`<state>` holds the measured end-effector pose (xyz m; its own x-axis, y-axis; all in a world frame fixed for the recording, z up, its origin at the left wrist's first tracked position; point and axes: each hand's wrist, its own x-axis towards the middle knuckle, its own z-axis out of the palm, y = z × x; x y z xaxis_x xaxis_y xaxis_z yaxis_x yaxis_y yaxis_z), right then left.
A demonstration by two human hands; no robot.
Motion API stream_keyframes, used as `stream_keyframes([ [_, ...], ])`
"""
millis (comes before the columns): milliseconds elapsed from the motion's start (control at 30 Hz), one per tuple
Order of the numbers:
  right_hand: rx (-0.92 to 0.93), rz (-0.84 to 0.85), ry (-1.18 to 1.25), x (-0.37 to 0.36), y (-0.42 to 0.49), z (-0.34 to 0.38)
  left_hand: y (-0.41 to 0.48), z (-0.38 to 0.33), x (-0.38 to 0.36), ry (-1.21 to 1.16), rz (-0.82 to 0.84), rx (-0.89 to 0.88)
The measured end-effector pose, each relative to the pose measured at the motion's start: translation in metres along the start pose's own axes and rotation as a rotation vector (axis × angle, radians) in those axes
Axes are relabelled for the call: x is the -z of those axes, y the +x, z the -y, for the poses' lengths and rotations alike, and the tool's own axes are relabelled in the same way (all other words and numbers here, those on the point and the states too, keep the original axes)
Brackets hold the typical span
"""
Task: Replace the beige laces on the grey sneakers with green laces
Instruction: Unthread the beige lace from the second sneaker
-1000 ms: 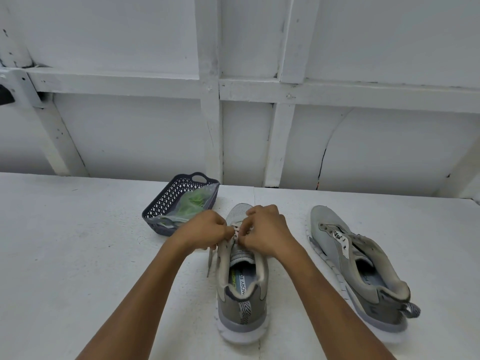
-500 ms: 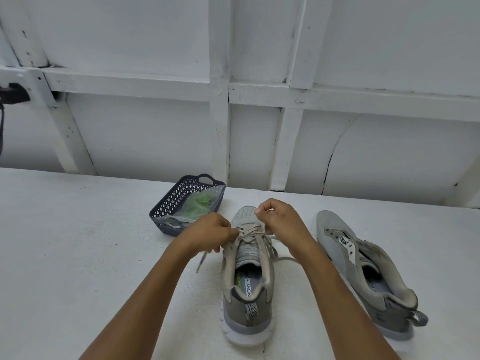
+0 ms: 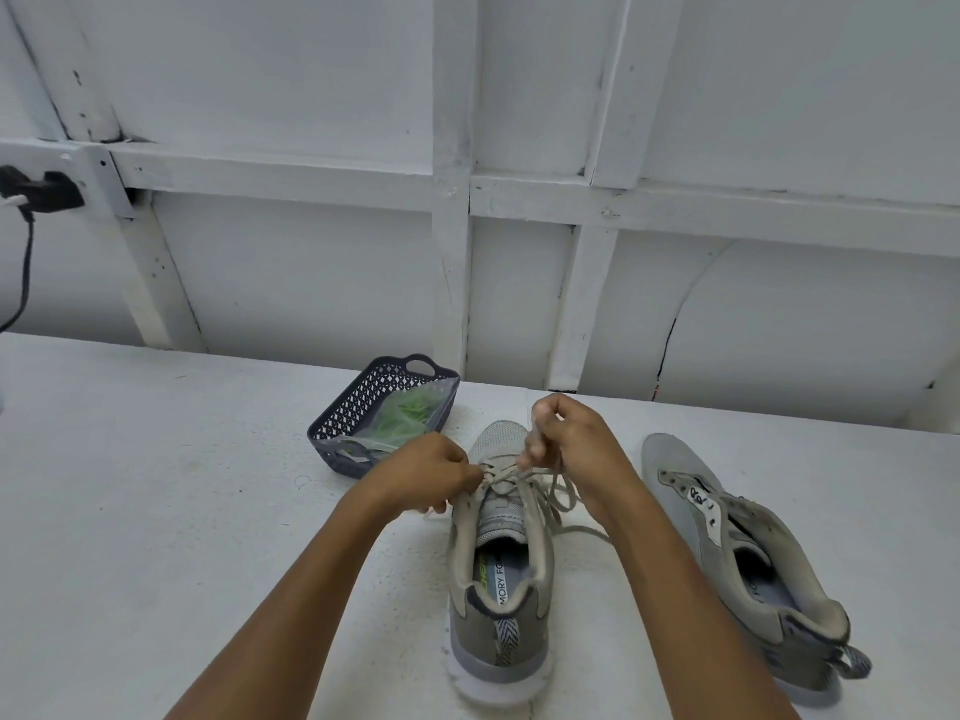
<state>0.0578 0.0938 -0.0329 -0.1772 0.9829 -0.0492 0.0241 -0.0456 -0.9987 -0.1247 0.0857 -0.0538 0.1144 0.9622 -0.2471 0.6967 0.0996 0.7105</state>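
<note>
**Both hands on the beige lace at the toe of the middle sneaker**

Take the middle grey sneaker (image 3: 500, 589) as the clock face, with 12 o'clock toward the white wall (image 3: 311, 278). It stands upright on the white tabletop (image 3: 156, 485), heel toward the person and toe toward 12.

The left hand (image 3: 431, 472) comes in from 7 o'clock and sits against the shoe's left eyelet row, up near the toe. Its fingers (image 3: 465, 472) are curled tight, pinching the beige lace (image 3: 563, 498) where it crosses the tongue. A short pale end of lace shows just under that hand.

The right hand (image 3: 574, 449) hovers just over the toe at about 1 o'clock, raised a little above the shoe. Its fingers (image 3: 535, 452) are closed too, pinching a strand of the same lace. From there the lace hangs down in loose loops and trails over the shoe's right side onto the tabletop at 3 o'clock, passing under the right wrist.

The second grey sneaker (image 3: 753, 553) lies at 3 o'clock, apart from the first, toe toward the wall, leaning over.

At 11 o'clock, just beyond the left hand, a dark perforated basket (image 3: 345, 413) holds a clear bag of green laces (image 3: 410, 415). Far off at 10 o'clock a black plug (image 3: 44, 192) sits on the wall with its cable hanging down.
</note>
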Motion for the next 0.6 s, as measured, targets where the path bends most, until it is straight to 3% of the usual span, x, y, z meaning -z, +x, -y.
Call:
stream_keyframes([
  [100,0.057,-0.093,-0.331,0.007,-0.001,-0.001,0.001,-0.002,-0.001,0.006,0.004,0.005],
  [233,0.031,0.057,-0.823,0.005,-0.004,-0.008,0.002,-0.004,-0.003,0.018,0.002,0.0],
  [367,-0.054,-0.004,-0.782,0.006,-0.002,-0.008,0.002,-0.005,-0.004,0.029,0.005,0.003],
  [600,-0.154,0.146,-0.843,0.026,0.002,-0.009,0.003,-0.002,-0.002,0.035,0.007,0.01],
])
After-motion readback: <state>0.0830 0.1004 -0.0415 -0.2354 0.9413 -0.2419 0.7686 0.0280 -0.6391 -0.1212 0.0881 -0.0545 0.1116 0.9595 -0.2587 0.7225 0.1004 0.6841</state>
